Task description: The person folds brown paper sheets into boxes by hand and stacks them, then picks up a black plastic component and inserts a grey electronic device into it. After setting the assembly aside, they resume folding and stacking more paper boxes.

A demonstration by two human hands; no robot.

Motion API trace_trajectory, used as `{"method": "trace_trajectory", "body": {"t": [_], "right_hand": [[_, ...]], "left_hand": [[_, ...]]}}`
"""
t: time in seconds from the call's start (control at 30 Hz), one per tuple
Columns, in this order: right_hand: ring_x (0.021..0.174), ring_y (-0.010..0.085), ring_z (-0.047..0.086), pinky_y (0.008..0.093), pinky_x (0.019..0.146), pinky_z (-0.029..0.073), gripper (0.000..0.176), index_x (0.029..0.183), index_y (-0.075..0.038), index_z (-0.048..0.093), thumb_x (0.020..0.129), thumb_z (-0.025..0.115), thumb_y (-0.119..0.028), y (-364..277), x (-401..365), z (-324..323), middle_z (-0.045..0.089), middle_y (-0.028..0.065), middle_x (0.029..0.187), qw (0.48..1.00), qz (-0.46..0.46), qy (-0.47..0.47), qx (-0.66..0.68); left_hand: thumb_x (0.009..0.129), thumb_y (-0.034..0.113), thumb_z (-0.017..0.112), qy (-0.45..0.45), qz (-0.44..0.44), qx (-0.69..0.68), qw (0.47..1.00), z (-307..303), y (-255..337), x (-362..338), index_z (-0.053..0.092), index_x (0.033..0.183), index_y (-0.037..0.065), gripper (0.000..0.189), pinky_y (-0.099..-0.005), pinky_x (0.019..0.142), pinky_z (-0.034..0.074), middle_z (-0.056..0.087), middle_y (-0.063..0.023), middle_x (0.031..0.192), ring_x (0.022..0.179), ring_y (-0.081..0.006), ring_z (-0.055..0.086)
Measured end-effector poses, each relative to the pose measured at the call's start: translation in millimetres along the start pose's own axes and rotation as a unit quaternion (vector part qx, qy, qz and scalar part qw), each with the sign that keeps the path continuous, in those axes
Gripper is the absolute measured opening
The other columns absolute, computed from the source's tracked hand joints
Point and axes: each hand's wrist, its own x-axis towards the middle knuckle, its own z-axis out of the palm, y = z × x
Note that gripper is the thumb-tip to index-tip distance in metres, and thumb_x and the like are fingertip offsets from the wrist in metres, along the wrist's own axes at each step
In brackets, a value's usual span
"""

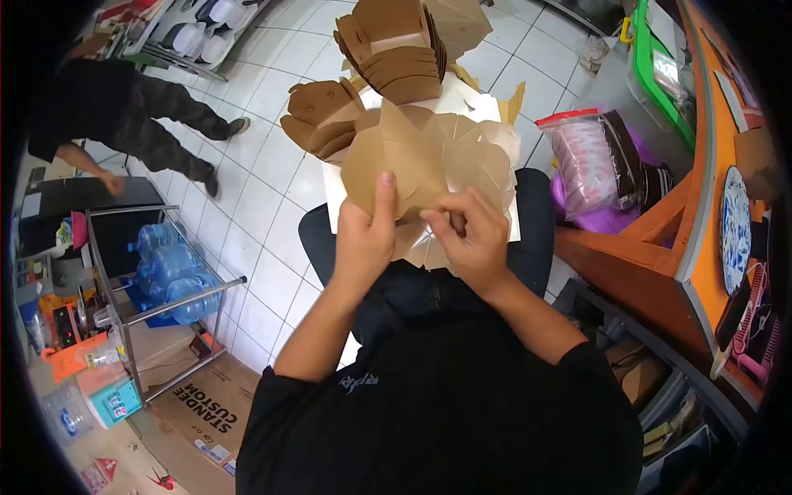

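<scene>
A partly folded brown paper food box [394, 161] is held up over my lap. My left hand [369, 235] grips its left side, with the thumb pressed on the outer face. At its lower right edge, the fingers of my right hand [474, 235] are pinched together on the cardboard. Just behind lie more box pieces with a paler, shiny surface [483, 161], partly covered by the held box. A nested stack of folded brown boxes [400, 66] stands on the white surface [338, 194], and a smaller stack [318, 124] sits to its left.
A person [124, 115] in dark clothes stands at the far left. Blue water jugs [173, 264] rest in a metal rack [157, 309] on the left. On the right are an orange-edged wooden counter [635, 272], a plastic pack [586, 161] and a green-lidded bin [660, 91].
</scene>
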Motion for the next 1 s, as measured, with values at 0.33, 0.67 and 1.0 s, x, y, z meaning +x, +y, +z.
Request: {"method": "trace_trajectory", "body": {"t": [0.33, 0.67, 1.0], "right_hand": [[0.079, 0.0169, 0.063, 0.0302, 0.071, 0.055, 0.025, 0.107, -0.012, 0.074, 0.083, 0.081, -0.007, 37.5, -36.3, 25.6, 0.067, 0.0054, 0.092, 0.997, 0.06, 0.013, 0.05], [0.085, 0.0214, 0.065, 0.0339, 0.075, 0.055, 0.019, 0.097, -0.009, 0.073, 0.079, 0.078, -0.008, 39.1, -24.8, 7.6, 0.07, 0.0011, 0.099, 0.979, -0.16, -0.048, -0.118], [0.077, 0.0243, 0.061, 0.0336, 0.069, 0.049, 0.016, 0.096, -0.002, 0.071, 0.089, 0.078, -0.015, 30.8, -32.7, 30.3, 0.059, 0.012, 0.091, 0.99, 0.119, -0.053, 0.051]], "left_hand": [[0.107, 0.028, 0.058, 0.033, -0.09, -0.129, 0.987, 0.8, -64.7, -3.4, 0.057, 0.135, -0.005, 0.043, -0.0316, 0.096, 0.05, 0.065, -0.0119, 0.128, 0.114, -0.0175, 0.063], [0.106, 0.028, 0.059, 0.037, -0.047, 0.058, 0.997, -9.5, -63.8, -2.5, 0.066, 0.116, -0.007, 0.037, -0.0333, 0.08, 0.053, 0.074, -0.013, 0.102, 0.092, -0.0182, 0.069], [0.107, 0.041, 0.053, -0.022, -0.079, 0.114, 0.99, -23.0, -81.8, -9.5, 0.067, 0.116, -0.006, 0.051, -0.0384, 0.084, 0.054, 0.074, -0.0238, 0.105, 0.101, -0.0283, 0.072]]}}
